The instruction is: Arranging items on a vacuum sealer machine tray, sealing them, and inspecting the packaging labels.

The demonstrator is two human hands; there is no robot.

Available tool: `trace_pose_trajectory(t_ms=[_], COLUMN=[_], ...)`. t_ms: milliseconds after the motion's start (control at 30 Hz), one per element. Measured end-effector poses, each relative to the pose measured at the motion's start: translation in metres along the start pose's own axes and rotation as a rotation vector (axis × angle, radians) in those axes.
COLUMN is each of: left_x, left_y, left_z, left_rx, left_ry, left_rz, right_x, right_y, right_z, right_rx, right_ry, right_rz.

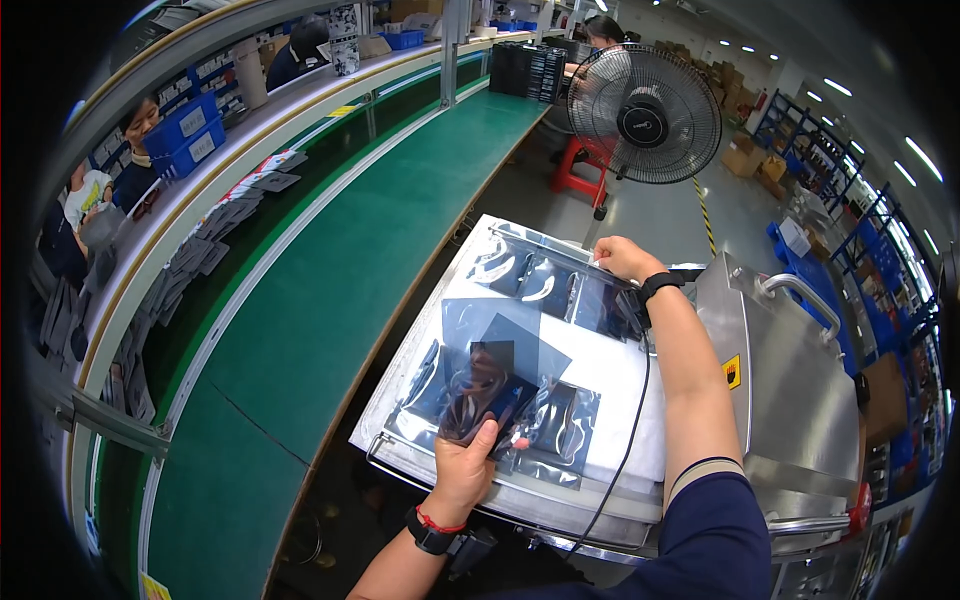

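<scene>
My left hand is closed around dark, flat packs in clear plastic bags, thumb on top; the loose bag ends fan out away from me. At the far right of the white bed, my right hand pinches the far edge of a clear plastic bag with a dark flat item in it. A small white bit shows at those fingertips; what it is I cannot tell. More bagged dark items lie in a row along the far edge. Another bagged item lies right of my left hand.
A steel machine lid with a bar handle stands raised on the right. A black cable crosses the bed. Left runs a green conveyor belt. Beyond stand a black fan and a red stool. Other people work across the line.
</scene>
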State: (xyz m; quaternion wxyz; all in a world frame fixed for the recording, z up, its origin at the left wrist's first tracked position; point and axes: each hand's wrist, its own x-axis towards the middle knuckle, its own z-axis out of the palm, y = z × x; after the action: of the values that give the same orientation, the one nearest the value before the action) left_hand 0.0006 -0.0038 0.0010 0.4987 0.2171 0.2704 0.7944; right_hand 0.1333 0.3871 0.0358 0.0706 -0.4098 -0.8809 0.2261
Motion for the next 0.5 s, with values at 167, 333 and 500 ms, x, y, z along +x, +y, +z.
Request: trace_pose_trajectory(t_ms=[167, 333, 500], left_x=[0.0, -0.001, 0.0], left_y=[-0.001, -0.001, 0.002], left_z=[-0.001, -0.002, 0.003], left_rx=[-0.004, -0.003, -0.02], left_ry=[-0.005, -0.003, -0.009], left_rz=[0.006, -0.003, 0.001], right_x=[0.002, -0.006, -0.016], right_y=[-0.005, -0.006, 0.019], right_z=[-0.003, -0.005, -0.013], right_rx=[-0.078, -0.064, 0.211], right_ry=[-0.008, 0.006, 0.091], right_rz=[0.056, 0.038, 0.054])
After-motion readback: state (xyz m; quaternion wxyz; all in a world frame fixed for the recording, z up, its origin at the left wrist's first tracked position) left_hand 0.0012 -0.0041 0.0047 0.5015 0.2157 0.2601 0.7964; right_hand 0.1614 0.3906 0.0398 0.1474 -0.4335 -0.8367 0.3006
